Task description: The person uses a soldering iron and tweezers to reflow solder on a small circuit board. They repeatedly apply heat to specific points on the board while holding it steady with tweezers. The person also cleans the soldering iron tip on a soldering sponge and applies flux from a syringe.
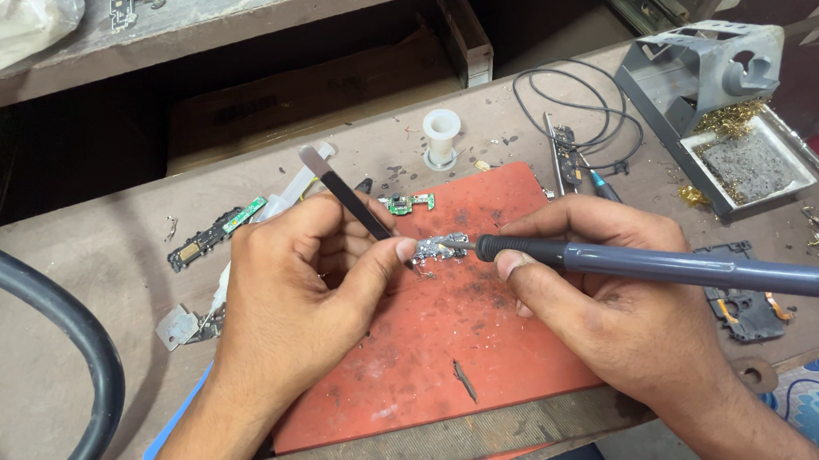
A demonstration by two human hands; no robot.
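The left hand (pixel 304 284) is pinching slim metal tweezers (pixel 346 194) while the right hand (pixel 603 294) fingers are clamping a smooth grey soldering iron (pixel 658 267) over a small silvery circuit piece (pixel 441 248) on the scorched red mat (pixel 436 351).

Mat (pixel 455 350) sits centre on table (pixel 58 375). Small board (pixel 441 248) on mat's 12 o'clock half, tweezers (pixel 346 196) at its 9, soldering iron (pixel 658 267) at 3. Iron stand (pixel 714 98) at 2, spool (pixel 442 135) at 12.

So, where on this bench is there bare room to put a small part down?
The near half of the red mat is bare except for one small dark scrap. The bench left of the left hand, up to the thick black hose, is also free. Around the soldering iron stand and coiled wire it is crowded.
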